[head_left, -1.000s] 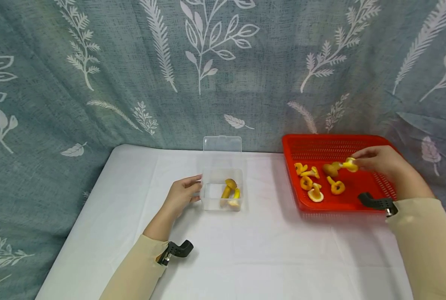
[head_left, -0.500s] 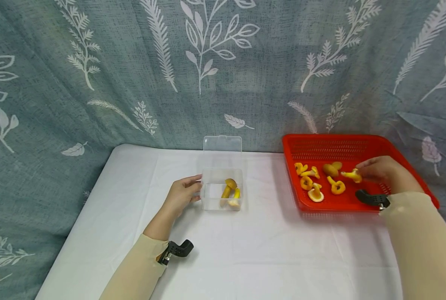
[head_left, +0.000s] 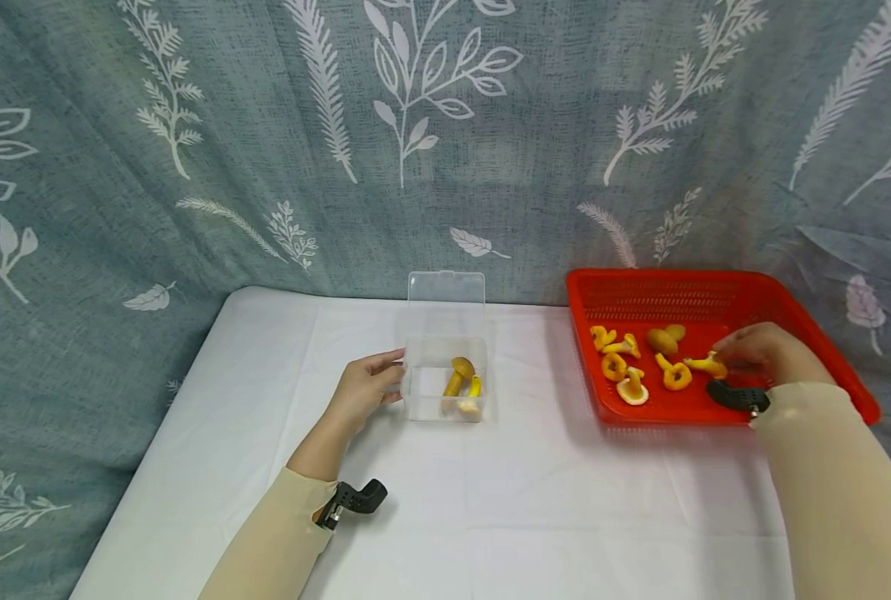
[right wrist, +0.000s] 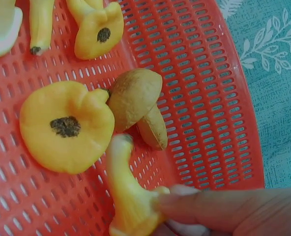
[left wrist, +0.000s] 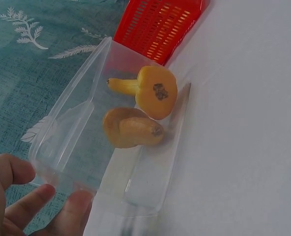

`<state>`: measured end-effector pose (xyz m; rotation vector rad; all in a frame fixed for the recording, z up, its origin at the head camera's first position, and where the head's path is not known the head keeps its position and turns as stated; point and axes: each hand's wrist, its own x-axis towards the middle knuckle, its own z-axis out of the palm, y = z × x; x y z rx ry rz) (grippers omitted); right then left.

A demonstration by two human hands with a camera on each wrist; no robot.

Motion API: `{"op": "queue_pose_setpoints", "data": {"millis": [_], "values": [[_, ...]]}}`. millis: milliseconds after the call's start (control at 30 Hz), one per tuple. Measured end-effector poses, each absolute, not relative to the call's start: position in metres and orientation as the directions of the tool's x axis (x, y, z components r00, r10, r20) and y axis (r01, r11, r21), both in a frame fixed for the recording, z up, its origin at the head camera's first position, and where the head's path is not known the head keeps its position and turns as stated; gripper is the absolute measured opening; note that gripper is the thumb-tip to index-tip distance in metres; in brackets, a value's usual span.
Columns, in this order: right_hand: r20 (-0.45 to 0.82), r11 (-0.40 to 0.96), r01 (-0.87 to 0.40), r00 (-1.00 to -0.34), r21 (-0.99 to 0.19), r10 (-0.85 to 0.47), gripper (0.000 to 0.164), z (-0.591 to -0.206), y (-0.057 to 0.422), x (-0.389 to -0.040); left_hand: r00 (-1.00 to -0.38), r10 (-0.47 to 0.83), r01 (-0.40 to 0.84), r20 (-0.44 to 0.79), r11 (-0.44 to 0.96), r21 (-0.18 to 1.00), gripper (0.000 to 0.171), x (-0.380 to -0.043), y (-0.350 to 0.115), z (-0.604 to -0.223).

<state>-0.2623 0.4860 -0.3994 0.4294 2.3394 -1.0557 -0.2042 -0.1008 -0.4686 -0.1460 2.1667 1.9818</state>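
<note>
My right hand [head_left: 778, 354] is inside the red plastic basket [head_left: 640, 302] and pinches a yellow chanterelle mushroom [right wrist: 130, 206] by its cap, low over the basket floor. Its stem points left in the head view, towards the other mushrooms. A brown-capped mushroom [right wrist: 135, 98] and a round yellow mushroom [right wrist: 67, 128] lie beside its stem end. My left hand [head_left: 361, 390] touches the left side of a clear plastic box [head_left: 424, 408], fingertips and thumb against its wall. The box's lid [head_left: 447, 287] is up. A brown-capped mushroom [head_left: 454, 377] and a yellow mushroom [left wrist: 158, 93] lie in its right part.
Several more yellow mushrooms [head_left: 631, 387] lie in the left half of the basket. The white-covered table [head_left: 535, 500] stretches between box and basket and towards the front. A teal leaf-patterned curtain [head_left: 325, 208] hangs behind both.
My right hand has moved down and towards the front in the basket, lowering the yellow chanterelle mushroom away from the brown-capped one. My left hand and the box have stayed in place.
</note>
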Motion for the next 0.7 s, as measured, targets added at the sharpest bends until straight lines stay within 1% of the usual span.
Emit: {"op": "queue_pose_setpoints", "data": {"millis": [100, 267, 433, 533, 600, 700], "values": [[-0.582, 0.655, 0.473, -0.811, -0.589, 0.062, 0.039, -0.399, 0.484, -0.26, -0.975, 0.064, -0.207, -0.214, 0.096, 0.974, 0.039, -0.204, -0.101, -0.469], [-0.575, 0.684, 0.456, -0.816, -0.57, 0.065, 0.039, -0.398, 0.483, -0.26, -0.976, 0.078, -0.199, -0.205, 0.076, 0.977, 0.039, -0.205, -0.101, -0.469], [-0.62, 0.606, 0.522, -0.782, -0.6, 0.06, 0.029, -0.396, 0.48, -0.262, -0.977, 0.079, -0.194, -0.199, 0.064, 0.979, 0.039, -0.205, -0.1, -0.47], [-0.631, 0.577, 0.53, -0.775, -0.622, 0.031, 0.024, -0.394, 0.477, -0.263, -0.977, 0.076, -0.194, -0.199, 0.067, 0.979, 0.039, -0.205, -0.1, -0.471], [-0.623, 0.594, 0.508, -0.782, -0.624, 0.014, 0.026, -0.392, 0.475, -0.262, -0.977, 0.074, -0.194, -0.199, 0.07, 0.978, 0.039, -0.205, -0.1, -0.471], [-0.602, 0.603, 0.483, -0.799, -0.635, 0.007, 0.033, -0.387, 0.473, -0.261, -0.977, 0.07, -0.195, -0.2, 0.073, 0.978, 0.038, -0.205, -0.1, -0.47]]}}
